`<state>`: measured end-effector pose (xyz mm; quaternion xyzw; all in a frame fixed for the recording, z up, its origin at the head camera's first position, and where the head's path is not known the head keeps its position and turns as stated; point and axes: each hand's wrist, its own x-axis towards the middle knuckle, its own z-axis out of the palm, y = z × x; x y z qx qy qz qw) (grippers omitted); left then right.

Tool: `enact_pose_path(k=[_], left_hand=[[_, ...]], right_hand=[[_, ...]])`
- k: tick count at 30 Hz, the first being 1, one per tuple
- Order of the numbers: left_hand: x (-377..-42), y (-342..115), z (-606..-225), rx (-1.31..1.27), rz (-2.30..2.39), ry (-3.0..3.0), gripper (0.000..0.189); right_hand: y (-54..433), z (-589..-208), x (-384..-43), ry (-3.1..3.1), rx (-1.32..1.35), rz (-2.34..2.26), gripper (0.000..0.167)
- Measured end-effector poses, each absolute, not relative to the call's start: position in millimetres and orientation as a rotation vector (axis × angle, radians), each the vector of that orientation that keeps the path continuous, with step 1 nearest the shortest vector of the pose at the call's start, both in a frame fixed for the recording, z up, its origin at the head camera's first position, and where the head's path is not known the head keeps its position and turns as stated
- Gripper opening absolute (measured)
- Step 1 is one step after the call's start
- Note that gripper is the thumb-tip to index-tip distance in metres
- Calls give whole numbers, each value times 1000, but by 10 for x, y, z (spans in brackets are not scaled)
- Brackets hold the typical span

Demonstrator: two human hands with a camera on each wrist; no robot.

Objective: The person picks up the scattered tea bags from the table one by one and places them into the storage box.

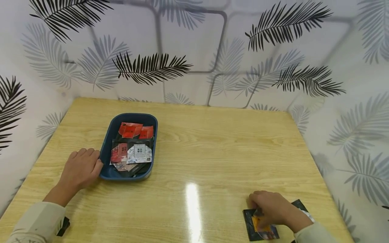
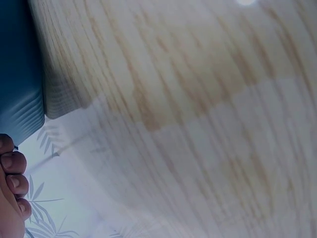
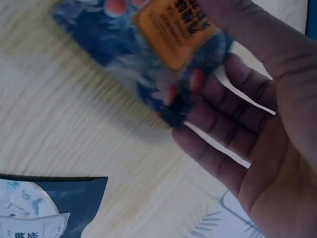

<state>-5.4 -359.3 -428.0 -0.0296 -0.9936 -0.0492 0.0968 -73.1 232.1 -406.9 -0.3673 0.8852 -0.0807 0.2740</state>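
My left hand (image 1: 82, 167) is at the left side of a dark blue plastic bin (image 1: 104, 165), fingers curled and thumb at the rim; in the left wrist view the fingers (image 2: 17, 183) show just beyond the blue wall (image 2: 22, 74). Inside the bin lie red, white and dark tea sachets (image 1: 139, 153). At the table's near right, my right hand (image 1: 271, 207) pinches a dark sachet with an orange label (image 1: 262, 223); the right wrist view shows this sachet (image 3: 171, 34) tilted, its edge between thumb and fingers. A second dark sachet (image 1: 301, 204) lies partly hidden behind the right wrist.
A light wood table (image 1: 212, 145) spreads between the hands, with a bright glare streak near its front. White fabric or paper with a leaf print (image 1: 188, 40) stands along the back and both sides. A black strap (image 1: 63, 226) shows at the left wrist.
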Motion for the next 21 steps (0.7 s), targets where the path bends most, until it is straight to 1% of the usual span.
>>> enact_pose_path(k=[4, 10, 12, 17, 21], left_hand=[[-40, -3598, -4301, -88, -148, -2929, 18], [-47, -3601, -4311, -84, -147, -2929, 18], [-48, -3597, -4308, -81, -147, -2930, 18], [-55, -3591, -4299, -69, -147, -2946, 18], [-49, -3595, -4302, -61, -150, -2952, 19]], right_hand=[[2321, -4074, -838, 2328, -959, -377, 45], [2359, -4088, -1041, 2125, -836, -750, 23], [2363, -4090, -1100, 2080, -811, -836, 19], [2293, -4061, -1215, 2053, -794, -945, 26], [2116, -3961, -1280, 2043, -726, -1031, 28]])
